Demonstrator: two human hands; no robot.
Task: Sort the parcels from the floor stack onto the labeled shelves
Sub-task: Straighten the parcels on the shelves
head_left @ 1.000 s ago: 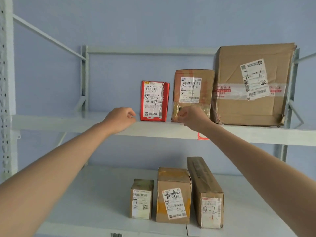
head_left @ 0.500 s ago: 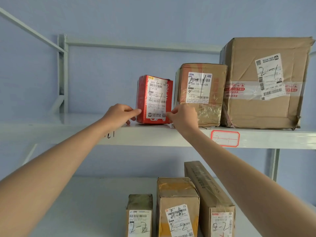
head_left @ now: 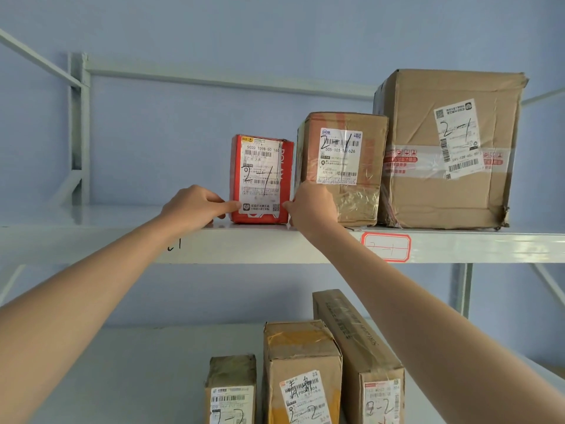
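Both hands, the left hand (head_left: 195, 206) and right hand (head_left: 312, 206), pinch the red parcel (head_left: 260, 179) marked 2-1 on its matching upper shelf (head_left: 91, 243); six parcels shelved, floor stack unseen.

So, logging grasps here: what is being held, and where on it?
The red parcel, standing on the upper shelf, pinched at its lower side edges between left hand and right hand.

We see two bare forearms, each ending in one of the hands: the left hand (head_left: 195, 206) and the right hand (head_left: 312, 206). Both arms are uncovered along all their visible length; no sleeve edge shows. We find no glove, ring, watch or band on either wrist. The fingers (head_left: 227, 206) are short-nailed where the tips can be made out.
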